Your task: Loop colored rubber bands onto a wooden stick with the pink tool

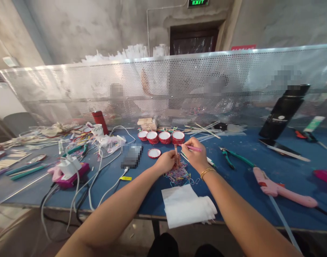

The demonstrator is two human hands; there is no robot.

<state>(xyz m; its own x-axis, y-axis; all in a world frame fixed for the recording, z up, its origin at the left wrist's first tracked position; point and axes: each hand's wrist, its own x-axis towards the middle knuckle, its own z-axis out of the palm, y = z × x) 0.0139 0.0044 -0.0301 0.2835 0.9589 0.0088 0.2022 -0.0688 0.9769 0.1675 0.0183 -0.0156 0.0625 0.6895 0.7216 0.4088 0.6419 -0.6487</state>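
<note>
My right hand (197,152) is closed round a pink pen-like tool (193,147), whose tip points left toward my left hand. The fingers of my left hand (166,161) are pinched together, and what they hold, if anything, is too small to make out. Just under both hands lies a loose heap of small coloured loops (179,174). Beyond them stand several round red containers (165,137) with white tops in a row. One flat red-rimmed disc (154,153) lies apart, left of my left hand. Nearer to me is a folded white tissue (189,208).
On the left are a phone (131,156) with its cable, a pink power strip (72,175), trailing cords and a red bottle (99,120). At right lie green-handled pliers (227,159), a pink glue gun (282,191) and a black bottle (282,114). A perforated metal screen (158,85) closes the back.
</note>
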